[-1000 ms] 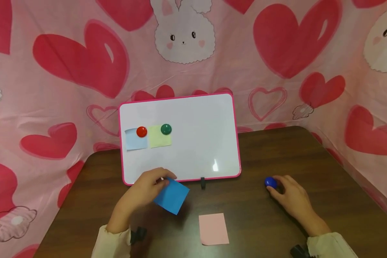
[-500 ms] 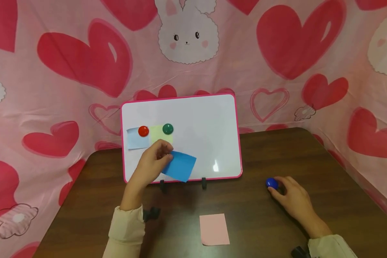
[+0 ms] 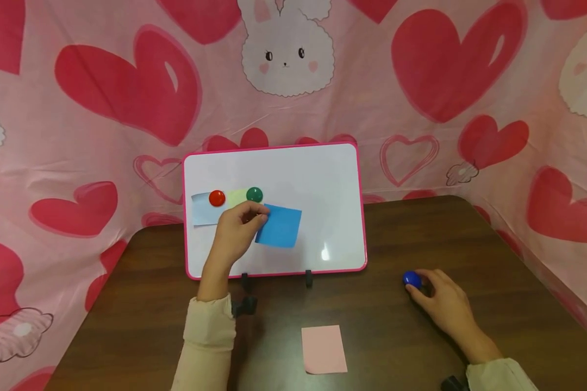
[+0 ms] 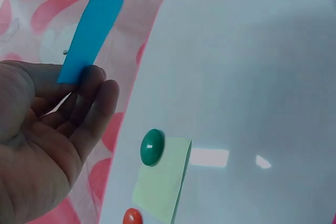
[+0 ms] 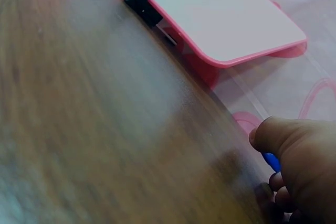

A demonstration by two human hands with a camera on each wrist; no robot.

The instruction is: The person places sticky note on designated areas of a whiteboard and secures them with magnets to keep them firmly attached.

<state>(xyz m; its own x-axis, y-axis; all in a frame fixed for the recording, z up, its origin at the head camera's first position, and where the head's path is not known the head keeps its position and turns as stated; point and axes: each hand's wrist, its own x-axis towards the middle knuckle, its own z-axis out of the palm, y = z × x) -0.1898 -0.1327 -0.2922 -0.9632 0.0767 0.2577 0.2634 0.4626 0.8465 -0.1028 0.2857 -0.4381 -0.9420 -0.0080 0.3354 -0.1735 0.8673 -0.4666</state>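
Near bare whiteboard [image 3: 330, 201] space, blue note [image 3: 280, 227], left fingers [image 3: 252, 207] pinching edge

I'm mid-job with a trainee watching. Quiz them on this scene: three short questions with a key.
1. Which hand holds the bright blue note?

2. True or false: the right hand has its thumb and fingers at the blue magnet.

3. Which magnet overlaps the pale blue note on the whiteboard?
A) the green magnet
B) the red magnet
C) no magnet

Key:
1. The left hand.
2. True.
3. B.
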